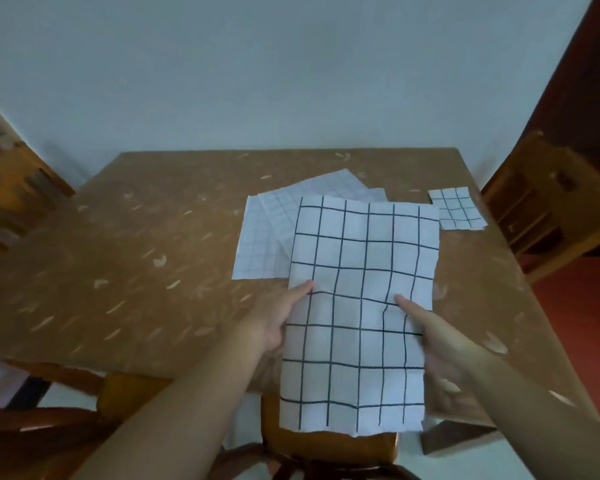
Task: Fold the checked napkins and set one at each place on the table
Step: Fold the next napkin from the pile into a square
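A large white napkin with a black grid point(357, 306) is held up flat over the table's near edge. My left hand point(278, 317) grips its left side, thumb on top. On its right side my right hand point(433, 337) does the same. Its lower part hangs past the table over a chair seat. Behind it, several unfolded checked napkins point(264, 237) lie in a loose pile on the table. One small folded checked napkin point(456, 207) lies at the far right of the table.
The brown patterned table point(136, 254) stands against a pale wall. Wooden chairs stand at the left point(18, 188), at the right point(548, 209) and just below me point(326, 445). Red floor shows at the right.
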